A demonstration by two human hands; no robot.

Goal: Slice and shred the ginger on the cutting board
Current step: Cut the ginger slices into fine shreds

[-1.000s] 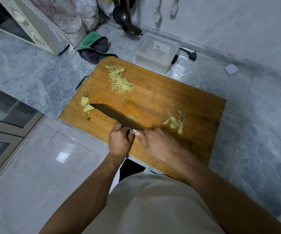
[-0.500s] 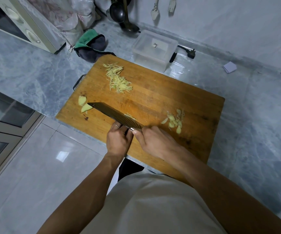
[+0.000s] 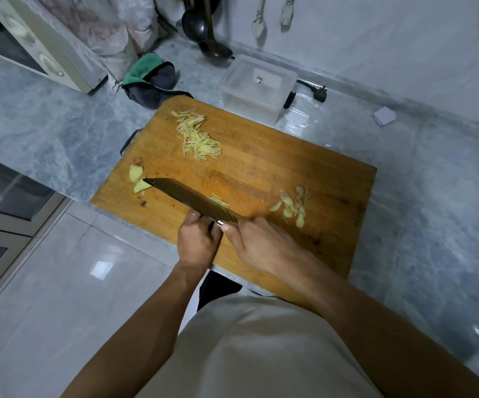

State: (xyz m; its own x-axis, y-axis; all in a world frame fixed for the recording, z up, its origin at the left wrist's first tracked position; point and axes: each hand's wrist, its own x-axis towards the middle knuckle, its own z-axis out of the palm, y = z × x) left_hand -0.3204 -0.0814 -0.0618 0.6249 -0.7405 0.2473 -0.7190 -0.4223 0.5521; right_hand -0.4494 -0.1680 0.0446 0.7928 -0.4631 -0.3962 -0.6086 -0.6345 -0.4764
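1. A wooden cutting board (image 3: 261, 168) is lying on a grey marble tabletop (image 3: 45, 133), seen from a head camera looking down.
2. The right hand (image 3: 264, 242) is curling around the handle of a dark cleaver (image 3: 192, 201), whose blade is stretching out toward the board's left edge.
3. The left hand (image 3: 198, 239) is sitting just beside the blade's near end with fingers curled – whether it is gripping anything, I cannot tell.
4. A few ginger strips (image 3: 218, 201) are showing just past the blade.
5. A pile of shredded ginger (image 3: 196, 137) is resting at the board's far left.
6. Thin ginger slices (image 3: 293, 206) are lying on the right – near the right hand.
7. Two ginger chunks (image 3: 137, 178) are sitting at the left edge, beside the blade tip.
8. A clear plastic box (image 3: 257, 84) is standing beyond the board.
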